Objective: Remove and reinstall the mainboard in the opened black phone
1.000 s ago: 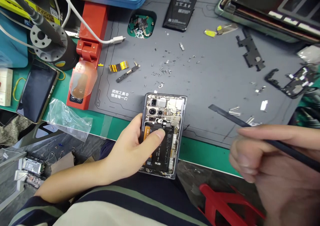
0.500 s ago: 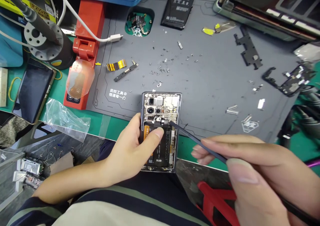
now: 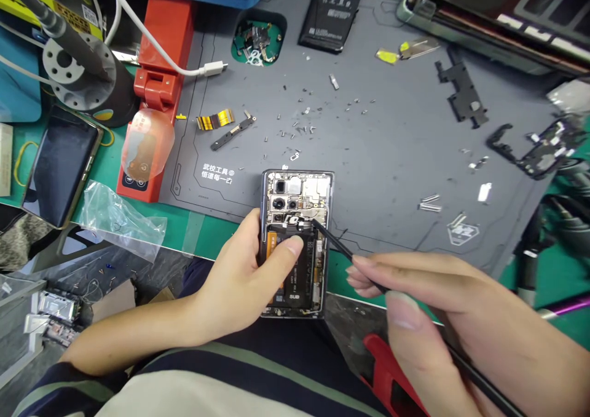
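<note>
An opened phone [image 3: 302, 263] with bare circuit parts, camera lenses and a black battery is held upright at the table's front edge. My left hand [image 3: 258, 272] is wrapped round its left side, the thumb lying on the battery. My right hand [image 3: 428, 300] pinches a thin black tool [image 3: 338, 245] between thumb and fingers. The tool's tip rests at or just over the phone's inside, right of the camera lenses and above the battery; whether it touches cannot be made out.
On the grey mat [image 3: 391, 158] lie tiny screws [image 3: 304, 129], a loose battery [image 3: 332, 14], a gold flex cable [image 3: 215, 120] and black brackets [image 3: 465, 94]. Left are a red device [image 3: 163, 42], a dark phone [image 3: 62, 165] and a plastic bag [image 3: 122, 220]. A white cable [image 3: 152, 42] hangs over the mat.
My right hand has moved slightly left along with the black tool, whose tip stays near the same spot inside the phone. My left hand keeps its hold.
</note>
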A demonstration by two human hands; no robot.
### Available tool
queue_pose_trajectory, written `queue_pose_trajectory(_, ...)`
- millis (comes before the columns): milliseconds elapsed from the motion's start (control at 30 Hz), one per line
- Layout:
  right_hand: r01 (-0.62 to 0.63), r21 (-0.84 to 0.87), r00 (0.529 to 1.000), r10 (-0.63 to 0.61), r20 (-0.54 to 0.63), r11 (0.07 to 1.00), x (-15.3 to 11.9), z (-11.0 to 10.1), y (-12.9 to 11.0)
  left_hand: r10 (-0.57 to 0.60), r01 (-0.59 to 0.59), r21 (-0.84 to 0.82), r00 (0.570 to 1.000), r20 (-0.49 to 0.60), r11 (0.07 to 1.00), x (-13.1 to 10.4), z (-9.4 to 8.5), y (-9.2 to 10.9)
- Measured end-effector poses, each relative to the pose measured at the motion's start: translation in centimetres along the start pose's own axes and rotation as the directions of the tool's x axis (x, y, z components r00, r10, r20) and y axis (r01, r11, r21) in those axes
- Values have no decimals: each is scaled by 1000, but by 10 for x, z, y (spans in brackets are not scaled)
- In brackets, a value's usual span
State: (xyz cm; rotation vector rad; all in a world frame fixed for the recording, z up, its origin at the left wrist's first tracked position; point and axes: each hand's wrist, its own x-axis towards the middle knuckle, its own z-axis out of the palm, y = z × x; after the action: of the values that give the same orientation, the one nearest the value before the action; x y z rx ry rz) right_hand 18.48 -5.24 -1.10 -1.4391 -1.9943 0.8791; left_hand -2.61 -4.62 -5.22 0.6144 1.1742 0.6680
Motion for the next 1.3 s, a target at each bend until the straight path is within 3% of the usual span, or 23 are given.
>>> queue_pose_trajectory(67,-9,-6,999,9,34,1000,-2,-1,3,-4,4,-4,1000,1,1000,0,0,0)
queue_pose_trajectory(233,-219,135,975,222,-7,966,-9,-3,12,-24,24,-2,1000,-3,1000,0,0,-1)
queue_pose_trajectory(367,-258,216,963,267,-17,942,-9,-3,15,-33,33,-27,999,-1,999,-1,0,-1)
queue_pose_trajectory(500,-172,110,985,173,3,979,-9,-3,12,-34,34,-27,999,1,999,-1,-1,-2)
queue_pose_trajectory(633,2,-36,999,0,49,999,-8,0,2,3,-3,17,1000,-4,1000,-1,0,-2)
queue_pose_trajectory(700,16,-47,998,-14,53,999,-7,1,-1,-7,7,21,1000,1,1000,-1,0,-3)
queue_pose_trajectory(933,-201,99,978,205,-32,974,-10,5,4,16,-15,57,1000,-8,998,-2,-1,-1)
queue_pose_trajectory(1100,-395,298,898,434,-75,869,-11,9,0,-35,35,12,999,0,999,-1,-1,0)
queue_pose_trajectory(1300,-495,444,823,567,-38,747,-11,9,7,-26,26,10,1000,8,1000,-3,-1,0)
